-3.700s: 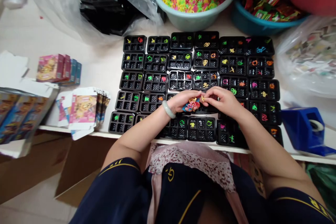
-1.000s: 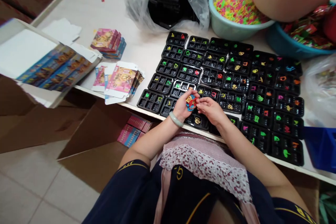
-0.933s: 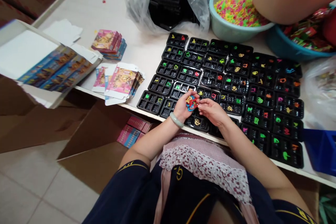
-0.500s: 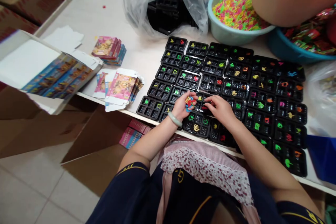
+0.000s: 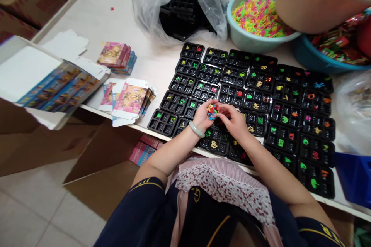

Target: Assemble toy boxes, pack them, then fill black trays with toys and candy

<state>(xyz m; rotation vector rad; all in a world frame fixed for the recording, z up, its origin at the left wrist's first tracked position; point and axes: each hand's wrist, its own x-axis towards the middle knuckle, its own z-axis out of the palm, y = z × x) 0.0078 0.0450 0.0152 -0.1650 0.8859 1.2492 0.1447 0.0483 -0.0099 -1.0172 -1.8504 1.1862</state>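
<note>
Many black compartment trays (image 5: 290, 102) lie in rows on the white table (image 5: 121, 19), each with a few small coloured plastic charms. My left hand (image 5: 203, 115), with a pale green bangle at the wrist, is cupped around a bunch of colourful charms (image 5: 212, 110). My right hand (image 5: 234, 120) is right beside it, its fingertips pinched at that bunch. Both hands hover over the trays near the table's front edge.
A light green basin (image 5: 246, 38) of neon rings, a tan tub (image 5: 313, 7) and a blue basin (image 5: 315, 60) stand at the back. A clear bag (image 5: 150, 4) holds spare black trays. Flat cartons (image 5: 130, 98), pink boxes (image 5: 116, 54), a large open box (image 5: 43, 81) lie left. A blue object (image 5: 355, 177) sits right.
My right hand had reached out to a tray half a second ago and has come back to the bunch in my left hand. The view shifted slightly.
</note>
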